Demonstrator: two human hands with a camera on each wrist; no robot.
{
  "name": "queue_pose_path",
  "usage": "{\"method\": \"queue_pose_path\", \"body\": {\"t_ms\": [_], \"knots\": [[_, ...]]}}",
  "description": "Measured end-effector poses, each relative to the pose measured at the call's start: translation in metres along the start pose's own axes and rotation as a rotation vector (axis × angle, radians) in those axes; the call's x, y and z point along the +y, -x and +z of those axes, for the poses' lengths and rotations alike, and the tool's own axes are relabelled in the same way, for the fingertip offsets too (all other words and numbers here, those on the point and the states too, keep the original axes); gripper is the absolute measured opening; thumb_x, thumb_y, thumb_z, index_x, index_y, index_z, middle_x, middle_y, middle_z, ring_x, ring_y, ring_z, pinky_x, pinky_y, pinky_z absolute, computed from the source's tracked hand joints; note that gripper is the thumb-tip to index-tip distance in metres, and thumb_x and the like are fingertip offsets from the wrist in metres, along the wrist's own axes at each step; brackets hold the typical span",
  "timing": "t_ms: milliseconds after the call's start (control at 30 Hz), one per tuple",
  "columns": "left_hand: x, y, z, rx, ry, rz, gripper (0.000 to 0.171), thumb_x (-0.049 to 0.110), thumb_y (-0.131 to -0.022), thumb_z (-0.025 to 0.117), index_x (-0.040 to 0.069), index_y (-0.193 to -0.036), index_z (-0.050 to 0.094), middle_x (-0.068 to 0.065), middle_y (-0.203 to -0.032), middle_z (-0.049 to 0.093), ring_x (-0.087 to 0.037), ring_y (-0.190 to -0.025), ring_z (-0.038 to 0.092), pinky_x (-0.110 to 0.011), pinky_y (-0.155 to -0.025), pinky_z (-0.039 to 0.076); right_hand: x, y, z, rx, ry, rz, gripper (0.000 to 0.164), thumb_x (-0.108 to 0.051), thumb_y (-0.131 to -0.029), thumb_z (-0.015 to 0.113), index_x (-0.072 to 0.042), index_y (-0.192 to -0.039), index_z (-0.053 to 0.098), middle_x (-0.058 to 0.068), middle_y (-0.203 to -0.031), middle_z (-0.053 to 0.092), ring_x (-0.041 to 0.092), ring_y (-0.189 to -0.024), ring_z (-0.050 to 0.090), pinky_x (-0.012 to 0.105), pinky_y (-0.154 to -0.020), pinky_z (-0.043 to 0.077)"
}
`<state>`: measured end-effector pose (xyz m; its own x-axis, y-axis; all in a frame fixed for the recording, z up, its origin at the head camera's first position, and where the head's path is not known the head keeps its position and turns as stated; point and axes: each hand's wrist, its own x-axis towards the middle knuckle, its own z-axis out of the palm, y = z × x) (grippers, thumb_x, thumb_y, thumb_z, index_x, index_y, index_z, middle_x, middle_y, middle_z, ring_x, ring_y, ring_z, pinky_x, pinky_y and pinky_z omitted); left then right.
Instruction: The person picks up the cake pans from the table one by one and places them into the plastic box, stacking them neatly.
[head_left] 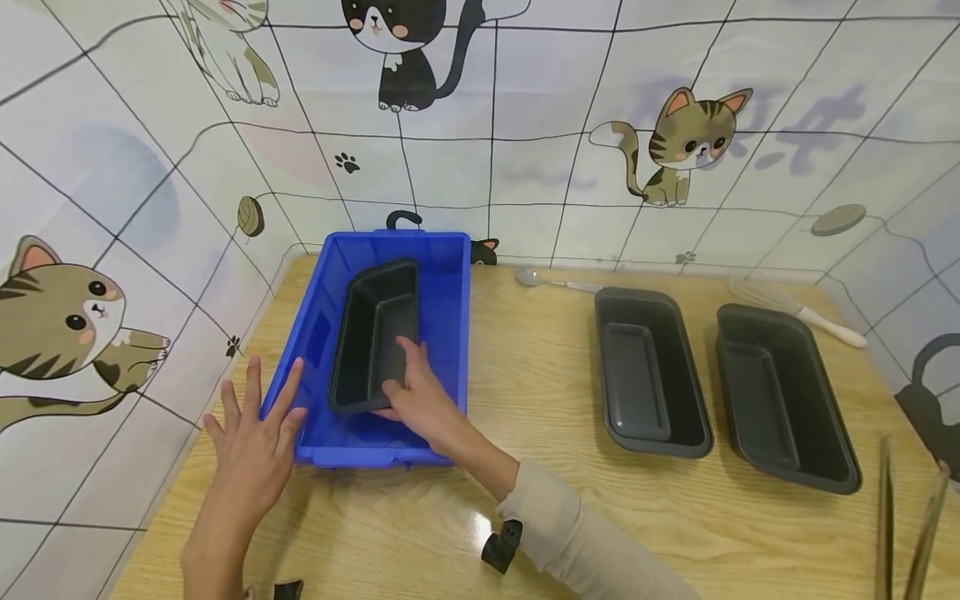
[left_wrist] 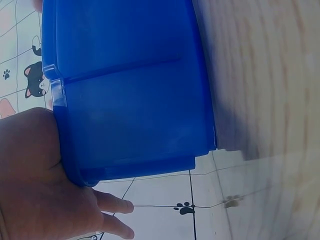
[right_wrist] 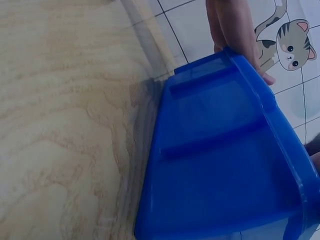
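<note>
Grip (head_left: 422, 398) on pan (head_left: 372, 329), wooden table (head_left: 532, 392), patterned wall (head_left: 540, 171)

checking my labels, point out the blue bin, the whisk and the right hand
Blue bin (head_left: 347, 457): head view, on the near rim.
Whisk (head_left: 819, 320): head view, on the handle.
Right hand (head_left: 424, 403): head view, back of hand.

Kitchen-like corner, cat-print tiled wall (head_left: 540, 171), whisk (head_left: 810, 316), loaf pans (head_left: 371, 333)

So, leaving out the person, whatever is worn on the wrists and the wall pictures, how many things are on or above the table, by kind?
Dark loaf pans: 3
Blue bin: 1
Spoon: 1
Whisk: 1
Metal tongs, partly in view: 1
Total: 7
</note>
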<state>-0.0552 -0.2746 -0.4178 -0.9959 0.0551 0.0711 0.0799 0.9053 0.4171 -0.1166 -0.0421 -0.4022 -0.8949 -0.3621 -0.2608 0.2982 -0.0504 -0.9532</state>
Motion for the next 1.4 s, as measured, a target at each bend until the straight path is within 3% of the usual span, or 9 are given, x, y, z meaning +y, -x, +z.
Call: {"method": "queue_pose_path", "body": {"t_ms": [433,633,733,867,967,1133,1200,1300,1400], "knots": [[0.004,-0.002,0.000,-0.022,0.019,-0.002,0.060,0.041,-0.122,0.029,0.029,-0.178,0.014,-0.028,-0.181,-0.014,-0.074,-0.157,-0.012,-0.098,-0.110,-0.004,-0.019,0.009,-0.013,-0.073,0.693,-0.013,0.081,-0.030,-0.118,0.051,-0.010,-0.177,0.000,0.031,-0.180,-0.011,0.047,-0.161,0.035,0.058,-0.129,0.037],[0.005,-0.005,0.006,-0.004,0.022,0.015,0.058,0.040,-0.122,0.030,0.029,-0.178,0.016,-0.031,-0.181,-0.010,-0.078,-0.155,-0.006,-0.100,-0.107,-0.001,-0.063,0.056,-0.051,0.066,1.040,-0.364,0.054,-0.032,-0.119,0.049,-0.004,-0.165,0.048,0.023,-0.174,0.040,0.039,-0.145,0.062,0.057,-0.111,0.056],[0.003,-0.004,0.006,0.000,0.022,0.011,0.058,0.039,-0.122,0.029,0.029,-0.178,0.016,-0.032,-0.180,-0.010,-0.079,-0.154,-0.005,-0.100,-0.106,-0.001,-0.070,0.094,-0.096,0.160,1.050,-0.486,0.049,-0.033,-0.119,0.048,-0.014,-0.165,0.051,0.012,-0.173,0.045,0.019,-0.107,0.081,0.057,-0.113,0.055],[0.000,-0.003,0.004,-0.004,0.022,0.007,0.058,0.039,-0.123,0.027,0.029,-0.178,0.015,-0.033,-0.180,-0.011,-0.080,-0.153,-0.004,-0.101,-0.105,-0.001,-0.055,0.148,-0.171,0.261,1.071,-0.514,0.054,-0.024,-0.118,0.052,-0.023,-0.172,0.041,0.008,-0.179,0.036,-0.006,-0.067,0.064,0.037,-0.089,0.061],[-0.001,-0.002,0.003,-0.009,0.021,0.005,0.058,0.039,-0.123,0.026,0.030,-0.178,0.013,-0.033,-0.179,-0.012,-0.081,-0.153,-0.004,-0.101,-0.105,-0.003,-0.031,0.186,-0.219,0.317,1.091,-0.519,0.064,-0.013,-0.114,0.060,-0.022,-0.173,0.037,0.007,-0.181,0.032,-0.009,-0.064,0.060,0.025,-0.065,0.050],[-0.002,-0.002,0.003,-0.010,0.021,0.013,0.057,0.039,-0.123,0.023,0.030,-0.178,0.011,-0.035,-0.179,-0.011,-0.082,-0.151,-0.001,-0.102,-0.104,-0.001,0.008,0.229,-0.263,0.367,1.042,-0.441,0.074,-0.001,-0.109,0.064,-0.020,-0.174,0.034,-0.022,-0.178,0.025,-0.005,-0.067,0.068,0.023,-0.060,0.046],[-0.003,-0.002,0.003,-0.011,0.027,0.016,0.057,0.038,-0.123,0.022,0.030,-0.178,0.010,-0.035,-0.179,-0.010,-0.083,-0.150,0.002,-0.102,-0.103,0.000,0.023,0.236,-0.272,0.405,1.006,-0.418,0.075,0.001,-0.108,0.065,-0.018,-0.174,0.035,-0.030,-0.165,0.044,-0.003,-0.062,0.066,0.021,-0.055,0.044],[-0.002,-0.002,0.003,-0.010,0.045,0.020,0.057,0.035,-0.123,0.023,0.029,-0.178,0.010,-0.035,-0.179,-0.009,-0.084,-0.148,0.007,-0.102,-0.103,0.001,0.039,0.239,-0.279,0.454,0.929,-0.370,0.074,-0.001,-0.109,0.064,-0.019,-0.174,0.034,-0.011,-0.150,0.066,0.002,-0.055,0.066,0.022,-0.048,0.046],[0.000,-0.001,0.004,-0.008,0.068,0.017,0.057,0.033,-0.123,0.024,0.028,-0.178,0.012,-0.034,-0.179,-0.009,-0.084,-0.147,0.011,-0.102,-0.102,0.000,0.048,0.236,-0.282,0.431,0.831,-0.284,0.071,-0.008,-0.115,0.057,-0.025,-0.176,0.026,0.019,-0.163,0.053,0.007,-0.060,0.073,0.027,-0.046,0.053]]}}
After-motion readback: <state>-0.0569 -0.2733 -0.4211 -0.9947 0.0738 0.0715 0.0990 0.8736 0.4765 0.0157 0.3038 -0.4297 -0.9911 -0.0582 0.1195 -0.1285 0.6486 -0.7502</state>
